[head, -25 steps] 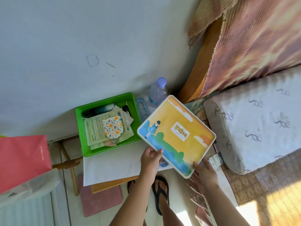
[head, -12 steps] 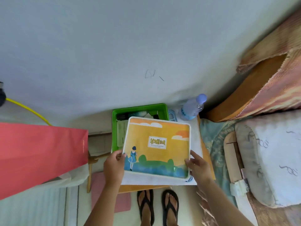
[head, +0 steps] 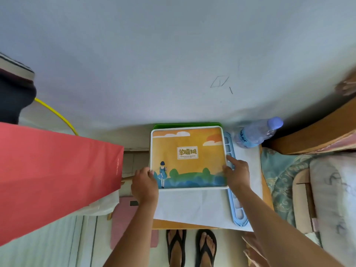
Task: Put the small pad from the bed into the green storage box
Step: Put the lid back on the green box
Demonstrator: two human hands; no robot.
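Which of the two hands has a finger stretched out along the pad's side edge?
The right hand: its index finger points up the pad's right edge, while the left hand just clasps the lower-left corner.

Colours we're seeing

We're seeing an orange pad (head: 187,158) with white border, blue-green hills; green box (head: 185,125) rim; red bag (head: 57,176); pale-blue bottle (head: 256,134).

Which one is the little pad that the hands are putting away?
Look at the small table by the grey wall, between the red bag and the bed. The pad lies flat over the green box, held by the left hand and right hand. Only it shows an orange sky, clouds and a girl in blue.
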